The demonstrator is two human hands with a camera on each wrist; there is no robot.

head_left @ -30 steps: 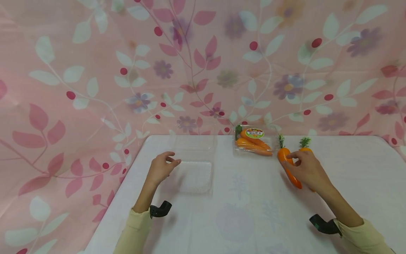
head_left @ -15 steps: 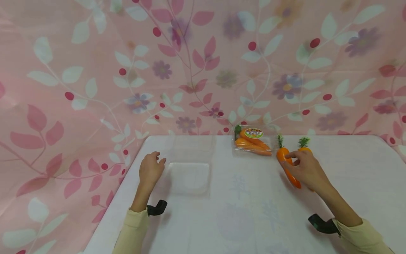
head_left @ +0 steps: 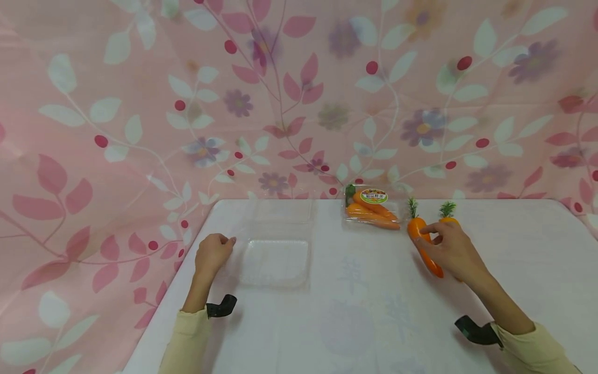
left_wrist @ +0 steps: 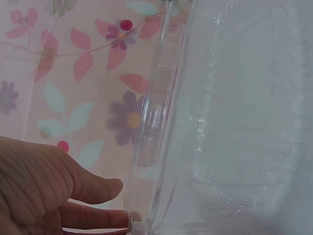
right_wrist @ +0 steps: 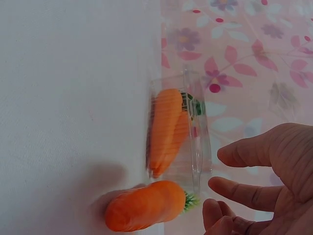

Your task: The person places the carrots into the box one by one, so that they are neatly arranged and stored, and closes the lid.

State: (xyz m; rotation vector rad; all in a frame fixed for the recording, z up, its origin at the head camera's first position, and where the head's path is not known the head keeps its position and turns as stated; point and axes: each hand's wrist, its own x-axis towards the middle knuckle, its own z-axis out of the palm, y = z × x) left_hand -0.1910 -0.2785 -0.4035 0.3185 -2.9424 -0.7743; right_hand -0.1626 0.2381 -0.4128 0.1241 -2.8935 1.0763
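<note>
An opened clear plastic box (head_left: 275, 262) lies at the left of the table, its lid (head_left: 282, 211) folded back toward the wall. Just beyond the box's left side is my left hand (head_left: 212, 254). In the left wrist view its fingertips (left_wrist: 134, 215) are right at the box's rim (left_wrist: 151, 117), with the thumb apart from them. My right hand (head_left: 453, 249) hovers over two loose carrots, thumb and fingers apart, holding nothing. One orange carrot (head_left: 432, 265) shows beside the fingers. The other carrot (head_left: 449, 220) is mostly hidden beneath the hand.
A closed clear box (head_left: 402, 213) with a label (head_left: 374, 196) and several carrots (head_left: 371, 212) inside stands at the table's back edge. A white cloth covers the table (head_left: 348, 327). Behind it hangs a pink floral curtain (head_left: 299, 104).
My left hand has moved left and slightly down, from over the open box's left part to outside its left side, its fingers drawing closer together. The right hand has stayed in place.
</note>
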